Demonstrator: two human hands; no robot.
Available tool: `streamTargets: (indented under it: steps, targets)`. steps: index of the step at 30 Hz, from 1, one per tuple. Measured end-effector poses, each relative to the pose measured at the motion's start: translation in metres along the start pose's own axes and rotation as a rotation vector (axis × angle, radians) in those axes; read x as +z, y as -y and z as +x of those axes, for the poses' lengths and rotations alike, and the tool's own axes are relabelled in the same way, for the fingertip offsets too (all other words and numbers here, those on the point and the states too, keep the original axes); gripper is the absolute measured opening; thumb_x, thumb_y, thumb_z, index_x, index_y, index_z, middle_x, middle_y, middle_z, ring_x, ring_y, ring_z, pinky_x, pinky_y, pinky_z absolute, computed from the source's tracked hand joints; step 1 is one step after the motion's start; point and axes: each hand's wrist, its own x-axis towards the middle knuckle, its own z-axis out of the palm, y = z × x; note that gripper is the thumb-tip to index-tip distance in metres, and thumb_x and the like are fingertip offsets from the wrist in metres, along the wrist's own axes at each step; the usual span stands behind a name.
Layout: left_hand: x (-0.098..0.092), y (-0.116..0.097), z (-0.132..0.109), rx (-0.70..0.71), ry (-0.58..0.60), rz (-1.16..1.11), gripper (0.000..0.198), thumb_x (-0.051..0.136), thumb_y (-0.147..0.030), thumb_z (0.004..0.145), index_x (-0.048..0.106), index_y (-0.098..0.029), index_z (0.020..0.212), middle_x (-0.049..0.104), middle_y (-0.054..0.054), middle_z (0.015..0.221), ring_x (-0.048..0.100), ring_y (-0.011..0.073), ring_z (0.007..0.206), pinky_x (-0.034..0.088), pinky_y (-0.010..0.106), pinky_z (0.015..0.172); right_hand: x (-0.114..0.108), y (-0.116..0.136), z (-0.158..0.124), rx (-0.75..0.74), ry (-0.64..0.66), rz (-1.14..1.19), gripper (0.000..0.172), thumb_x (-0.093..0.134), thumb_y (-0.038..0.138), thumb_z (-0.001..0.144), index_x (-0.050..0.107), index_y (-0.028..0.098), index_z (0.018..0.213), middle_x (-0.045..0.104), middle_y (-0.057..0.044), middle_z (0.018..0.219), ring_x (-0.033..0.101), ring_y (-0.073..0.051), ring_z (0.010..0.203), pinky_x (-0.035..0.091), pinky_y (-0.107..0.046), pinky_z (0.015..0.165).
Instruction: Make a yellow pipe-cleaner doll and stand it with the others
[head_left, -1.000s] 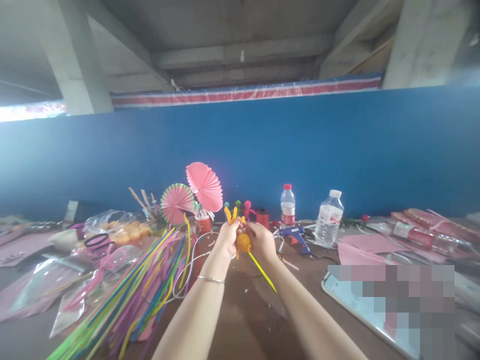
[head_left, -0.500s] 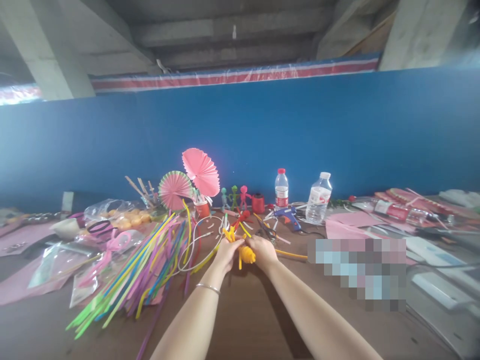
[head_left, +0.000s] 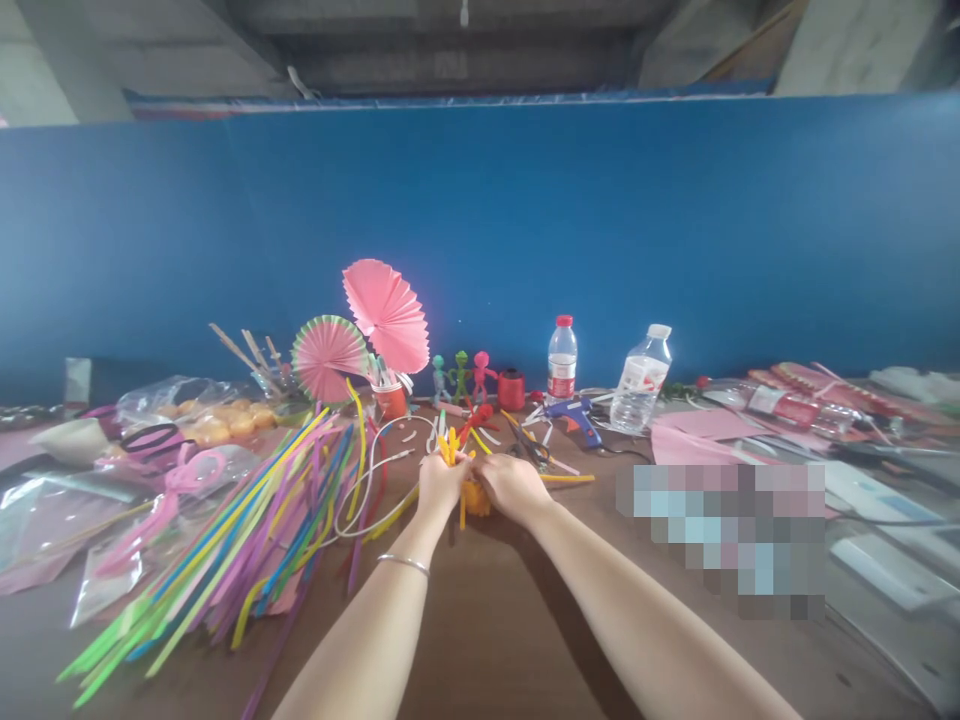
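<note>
Between my two hands is a yellow-orange figure of coiled pipe cleaners (head_left: 475, 498), its wound body partly hidden behind my fingers. My left hand (head_left: 441, 484), with a silver bangle at the wrist, is closed on the figure's left side, and bent yellow ends stick up above it. On the other side my right hand (head_left: 517, 486) pinches the figure with closed fingers. A straight yellow pipe cleaner (head_left: 568, 479) juts out to the right past that hand; whether it joins the figure is hidden.
A bundle of coloured pipe cleaners (head_left: 217, 540) lies left. Behind stand pink paper fans (head_left: 386, 315), small pipe-cleaner figures (head_left: 461, 376), a red spool (head_left: 511, 390) and two bottles (head_left: 562, 360). Scissors (head_left: 529, 442) and a blue glue gun (head_left: 576, 414) lie beyond my right hand.
The view has tilted down slightly. My hands have turned the yellow figure, so its coiled body is now more hidden behind my fingers. The strand at the right reaches less far out.
</note>
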Motion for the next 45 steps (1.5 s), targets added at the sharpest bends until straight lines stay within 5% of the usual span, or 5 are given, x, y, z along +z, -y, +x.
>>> streamTargets:
  steps: [7,12,20,26,45]
  targets:
    - [-0.002,-0.002,0.006,0.045,0.101,0.072,0.013,0.055,-0.022,0.063,0.065,-0.016,0.058,0.062,0.002,0.055,0.057,0.0148,0.059,0.039,0.022,0.057,0.005,-0.012,0.004,-0.052,-0.345,0.139,0.024,0.038,0.021,0.088,0.059,0.018,0.078,0.059,-0.005,0.077,0.053,-0.016,0.079,0.041,-0.025,0.069]
    - [0.0,0.0,0.004,0.113,0.274,0.0,0.011,0.055,-0.022,0.062,0.064,-0.015,0.06,0.058,0.0,0.055,0.053,0.0126,0.056,0.037,0.021,0.053,0.009,-0.027,0.007,-0.15,-0.419,0.42,0.016,0.049,0.015,0.081,0.064,0.019,0.078,0.063,-0.005,0.085,0.055,-0.016,0.084,0.043,-0.027,0.075]
    - [0.0,0.003,0.003,0.129,0.292,-0.073,0.011,0.055,-0.021,0.063,0.06,-0.014,0.055,0.052,-0.002,0.049,0.047,0.0098,0.05,0.035,0.021,0.05,0.01,-0.027,0.008,0.051,-0.275,0.609,0.017,0.048,0.017,0.079,0.065,0.02,0.077,0.065,-0.001,0.075,0.058,-0.014,0.072,0.041,-0.024,0.069]
    - [0.003,0.004,0.004,0.061,0.41,-0.39,0.013,0.06,-0.027,0.066,0.06,-0.014,0.065,0.058,0.001,0.055,0.054,0.0132,0.052,0.043,0.025,0.056,0.01,-0.033,0.01,0.261,-0.102,0.846,0.023,0.048,0.028,0.077,0.066,0.016,0.072,0.062,0.0,0.061,0.054,-0.013,0.056,0.039,-0.021,0.054]
    - [0.007,-0.005,0.003,0.031,0.11,-0.215,0.017,0.064,-0.031,0.063,0.064,-0.014,0.064,0.063,0.002,0.055,0.059,0.0165,0.059,0.044,0.025,0.059,0.008,-0.03,0.004,0.107,-0.058,0.387,0.02,0.051,0.027,0.08,0.068,0.026,0.092,0.069,0.0,0.082,0.061,-0.014,0.071,0.04,-0.02,0.062]
